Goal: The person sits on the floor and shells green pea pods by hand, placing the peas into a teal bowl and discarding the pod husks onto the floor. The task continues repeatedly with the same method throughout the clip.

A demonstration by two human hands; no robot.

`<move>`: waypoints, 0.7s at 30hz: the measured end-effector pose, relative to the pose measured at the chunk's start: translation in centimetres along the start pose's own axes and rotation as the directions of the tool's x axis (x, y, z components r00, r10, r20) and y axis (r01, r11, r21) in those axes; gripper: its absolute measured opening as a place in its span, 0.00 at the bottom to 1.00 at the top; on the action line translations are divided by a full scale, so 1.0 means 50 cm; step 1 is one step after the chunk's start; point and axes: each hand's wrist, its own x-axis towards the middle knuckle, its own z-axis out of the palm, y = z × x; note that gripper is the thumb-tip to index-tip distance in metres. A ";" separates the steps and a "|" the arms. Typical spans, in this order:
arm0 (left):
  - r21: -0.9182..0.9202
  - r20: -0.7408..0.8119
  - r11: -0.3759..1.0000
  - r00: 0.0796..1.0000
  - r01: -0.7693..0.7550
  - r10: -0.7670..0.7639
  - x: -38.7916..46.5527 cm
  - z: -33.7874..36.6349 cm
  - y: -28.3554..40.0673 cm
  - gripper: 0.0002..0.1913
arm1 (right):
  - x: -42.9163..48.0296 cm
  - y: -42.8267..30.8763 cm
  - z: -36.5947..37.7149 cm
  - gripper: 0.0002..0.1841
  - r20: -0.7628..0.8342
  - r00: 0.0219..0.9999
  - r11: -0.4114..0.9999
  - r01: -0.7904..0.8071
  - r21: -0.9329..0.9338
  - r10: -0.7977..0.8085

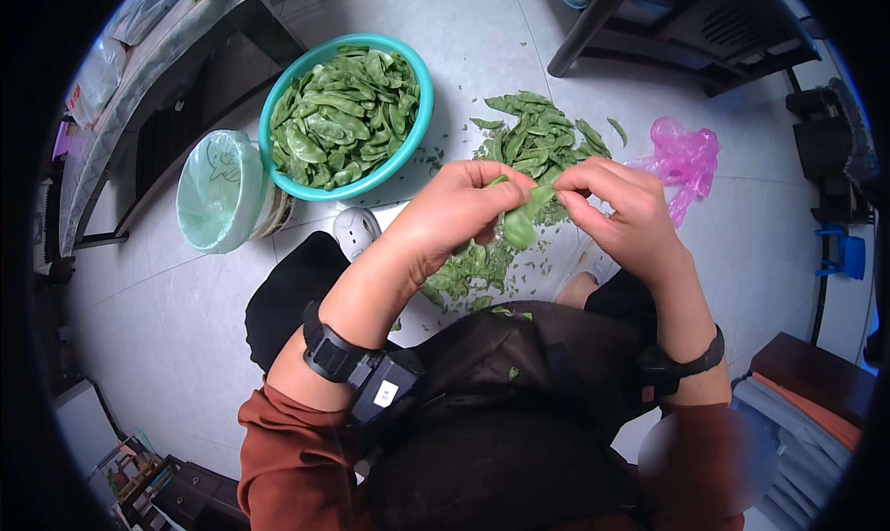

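Note:
Between my two hands is a flat green bean pod [521,226]. My left hand [480,201] grips it with thumb and forefinger, a bit of green also showing above the thumb. The thumb and forefinger of my right hand [615,208] pinch the pod's upper right end. Behind the hands a pile of flat green pods [532,138] lies on the floor. Torn green scraps [480,270] are spread below the hands, partly hidden by my left hand. A turquoise basin [425,124] full of flat green pods [337,121] stands to the upper left.
Left of the basin stands a bin [221,201] lined with a pale green bag. A crumpled pink plastic bag [685,159] lies right of the pile. A dark wooden chair [598,27] is at the upper right, a covered table [160,51] at the upper left. My slipper [353,231] shows below the basin.

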 end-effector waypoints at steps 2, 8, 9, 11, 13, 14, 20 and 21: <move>0.570 -0.130 0.751 0.865 -0.334 0.484 0.006 0.005 -0.005 0.09 | -0.003 0.007 0.006 0.03 0.007 0.999 0.998 -0.042 -0.056 0.042; 0.886 0.120 0.204 0.631 -0.417 0.767 0.003 0.038 -0.034 0.11 | -0.016 0.020 0.034 0.01 0.063 0.990 0.987 -0.115 -0.110 0.123; 0.913 0.170 0.121 0.634 -0.389 0.755 0.007 0.041 -0.037 0.10 | -0.016 0.019 0.039 0.01 0.065 0.990 0.988 -0.119 -0.095 0.125; 0.947 0.256 -0.047 0.656 -0.319 0.710 0.015 0.044 -0.041 0.10 | -0.016 0.017 0.046 0.02 0.071 0.990 0.990 -0.121 -0.065 0.126; 0.945 0.259 -0.070 0.601 -0.319 0.756 0.022 0.044 -0.043 0.08 | -0.017 0.014 0.048 0.01 0.050 0.990 0.990 -0.132 -0.056 0.135; 0.945 0.248 -0.056 0.595 -0.322 0.764 0.025 0.044 -0.043 0.07 | -0.017 0.012 0.048 0.01 0.038 0.989 0.989 -0.141 -0.053 0.143; 0.867 0.061 0.252 0.592 -0.431 0.803 0.028 0.053 -0.034 0.04 | -0.010 0.004 0.038 0.02 -0.065 0.908 0.899 -0.396 0.185 0.414; 0.804 -0.008 0.373 0.619 -0.463 0.785 0.028 0.051 -0.028 0.04 | -0.007 0.002 0.033 0.01 -0.058 0.880 0.825 -0.417 0.381 0.472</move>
